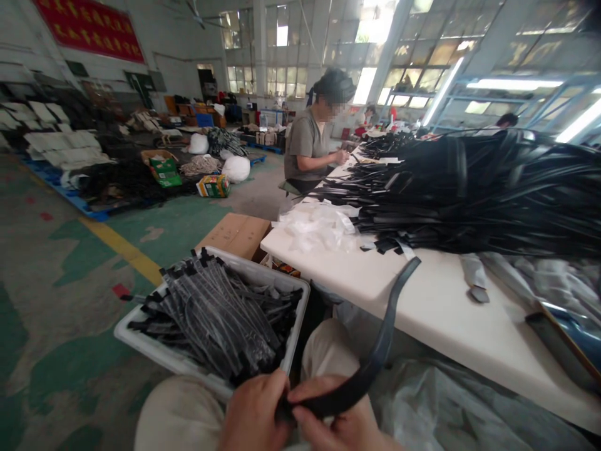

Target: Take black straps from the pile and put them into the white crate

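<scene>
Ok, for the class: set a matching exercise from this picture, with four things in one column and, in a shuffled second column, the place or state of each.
Things
1. Curved black strap
2. White plastic crate
3. Heap of long black straps
4. Loose white scraps

Places and states
A. In a patch near the corner of the white table
B. Piled high across the table's far side
C. Pinched between the left hand and right hand
D. Full of dark strips, beyond the left knee

Pairs: 1-C, 2-D, 3-B, 4-A
</scene>
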